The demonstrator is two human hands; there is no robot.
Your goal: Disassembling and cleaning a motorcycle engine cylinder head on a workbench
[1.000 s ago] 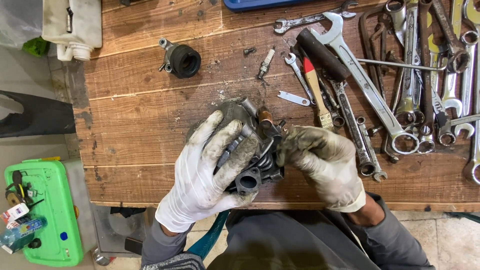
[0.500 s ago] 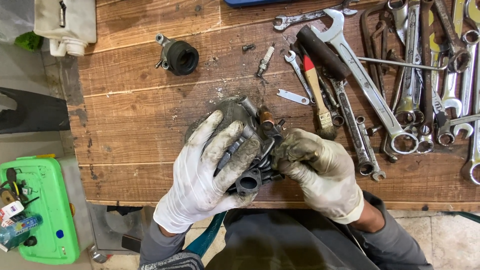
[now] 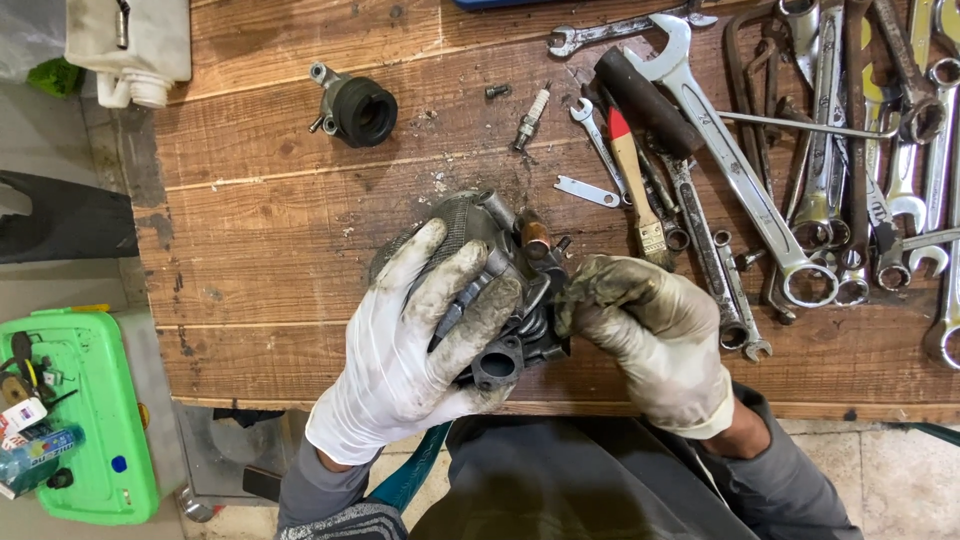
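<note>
Nearest me, at the near edge of the wooden tabletop [image 3: 280, 250], I see both gloved hands clamped on a grimy carburetor [image 3: 515, 300]: my left hand [image 3: 420, 350] wraps over its left side and my right hand [image 3: 650, 335] pinches its right side with the fingertips. Just beyond to the right lie a small flat wrench [image 3: 588, 191], a paintbrush [image 3: 635, 185] and a spread of large spanners [image 3: 730, 160]. Farther off, a spark plug [image 3: 531, 117] and a black rubber intake boot [image 3: 355, 107] sit well apart from the carburetor.

Carburetor [image 3: 505, 300] sits mid tabletop [image 3: 270, 250] between both hands, rubber intake boot [image 3: 358, 108] behind-left, spark plug [image 3: 531, 112] behind, wrenches [image 3: 800, 150] piled right.
</note>
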